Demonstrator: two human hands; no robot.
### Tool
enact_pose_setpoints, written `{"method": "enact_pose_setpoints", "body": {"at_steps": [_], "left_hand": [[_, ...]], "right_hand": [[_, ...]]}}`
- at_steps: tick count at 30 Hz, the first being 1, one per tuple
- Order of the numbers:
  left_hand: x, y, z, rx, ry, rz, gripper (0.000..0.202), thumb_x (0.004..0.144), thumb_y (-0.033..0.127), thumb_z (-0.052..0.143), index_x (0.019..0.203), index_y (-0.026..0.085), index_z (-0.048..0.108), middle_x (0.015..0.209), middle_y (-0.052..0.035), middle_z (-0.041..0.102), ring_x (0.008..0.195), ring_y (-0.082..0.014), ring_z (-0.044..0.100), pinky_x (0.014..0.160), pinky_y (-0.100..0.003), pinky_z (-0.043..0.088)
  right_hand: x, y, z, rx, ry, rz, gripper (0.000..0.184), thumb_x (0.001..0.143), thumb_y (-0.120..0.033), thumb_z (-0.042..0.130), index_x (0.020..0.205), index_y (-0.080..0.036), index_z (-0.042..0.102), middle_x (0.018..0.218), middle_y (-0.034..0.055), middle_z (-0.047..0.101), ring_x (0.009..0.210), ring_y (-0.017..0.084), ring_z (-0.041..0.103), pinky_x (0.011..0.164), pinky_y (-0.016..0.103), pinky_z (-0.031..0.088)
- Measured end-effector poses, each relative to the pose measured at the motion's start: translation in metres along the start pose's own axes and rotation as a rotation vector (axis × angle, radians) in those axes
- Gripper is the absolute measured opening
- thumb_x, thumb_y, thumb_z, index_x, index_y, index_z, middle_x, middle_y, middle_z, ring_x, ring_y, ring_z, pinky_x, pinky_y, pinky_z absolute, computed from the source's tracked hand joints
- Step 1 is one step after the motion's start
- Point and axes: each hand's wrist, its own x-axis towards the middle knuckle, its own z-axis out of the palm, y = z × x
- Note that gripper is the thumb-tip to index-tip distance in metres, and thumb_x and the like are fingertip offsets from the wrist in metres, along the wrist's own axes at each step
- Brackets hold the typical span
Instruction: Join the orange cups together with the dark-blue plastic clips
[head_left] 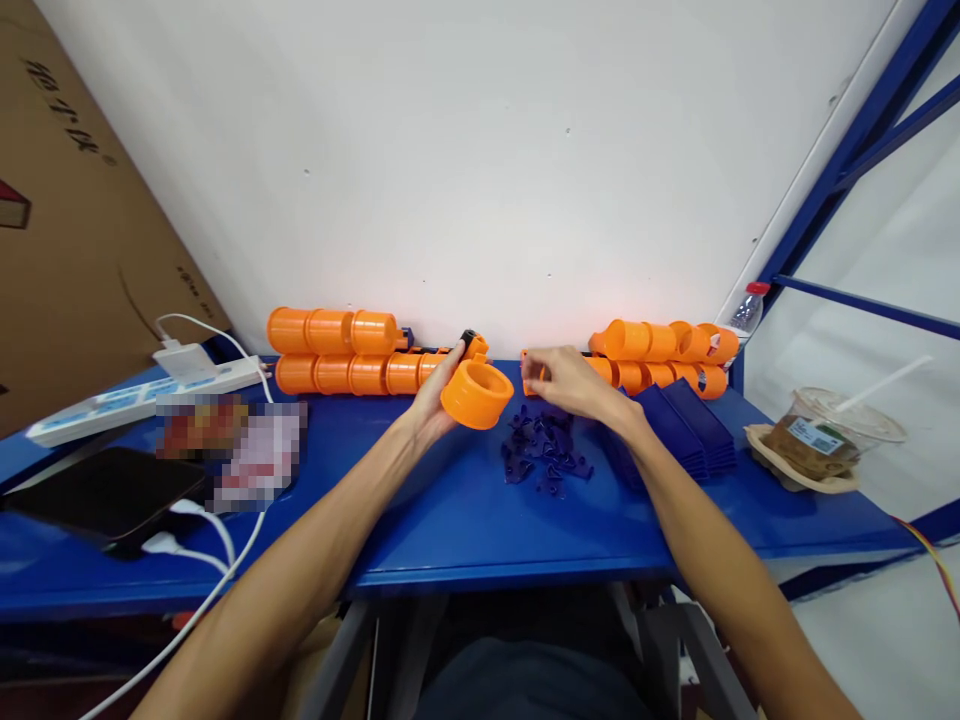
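My left hand (439, 395) is closed round an orange plastic cylinder (480, 392), held just above the blue table (450, 520) with its open end facing me. My right hand (570, 385) reaches toward the wall and pinches a small orange piece (529, 372) beside the right-hand row of orange cylinders (660, 355). A heap of small dark blue clips (544, 450) lies on the table below and between both hands.
A double row of orange cylinders (337, 352) lines the wall at left. Dark blue flat plates (686, 430) are stacked at right. An iced drink cup (817, 440), a power strip (150, 395), a black phone (105, 495) and white cables (195, 560) sit nearby.
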Motion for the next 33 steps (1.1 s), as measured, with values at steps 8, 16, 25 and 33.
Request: {"method": "enact_pose_setpoints", "body": {"at_steps": [8,16,25,33], "left_hand": [[0.0,0.002,-0.003,0.053,-0.046,-0.004,0.042,0.101,0.048,0.055,0.114,0.011,0.071,0.069,-0.0057,0.072,0.056,-0.0185,0.068,0.056,-0.029,0.057],[0.0,0.003,-0.001,0.061,-0.03,-0.006,0.042,0.103,0.047,0.051,0.111,0.012,0.071,0.067,-0.0058,0.072,0.055,-0.0182,0.067,0.053,-0.028,0.056],[0.0,0.002,-0.003,0.088,-0.05,0.002,0.048,0.103,0.049,0.049,0.119,0.009,0.071,0.068,-0.0079,0.073,0.054,-0.0193,0.067,0.056,-0.03,0.056],[-0.005,0.0,0.002,0.214,-0.061,-0.05,0.042,0.105,0.045,0.048,0.112,0.01,0.07,0.064,-0.007,0.071,0.049,-0.0172,0.066,0.05,-0.027,0.056]], "right_hand": [[-0.02,-0.022,0.012,-0.422,-0.467,0.108,0.03,0.065,-0.023,0.088,0.091,-0.021,0.074,0.094,0.0093,0.075,0.078,0.025,0.069,0.059,0.029,0.042],[-0.017,-0.017,0.015,-0.304,-0.364,0.012,0.019,0.074,-0.002,0.07,0.07,-0.02,0.073,0.074,0.006,0.072,0.071,0.022,0.068,0.061,0.029,0.041],[-0.004,0.015,-0.019,0.337,0.186,0.107,0.014,0.073,-0.033,0.08,0.08,-0.02,0.082,0.077,0.0028,0.076,0.072,0.017,0.065,0.064,0.028,0.046],[-0.006,0.021,-0.019,0.965,0.191,0.241,0.029,0.071,-0.04,0.075,0.086,-0.016,0.076,0.077,0.0068,0.077,0.054,0.013,0.063,0.042,0.021,0.042]]}}
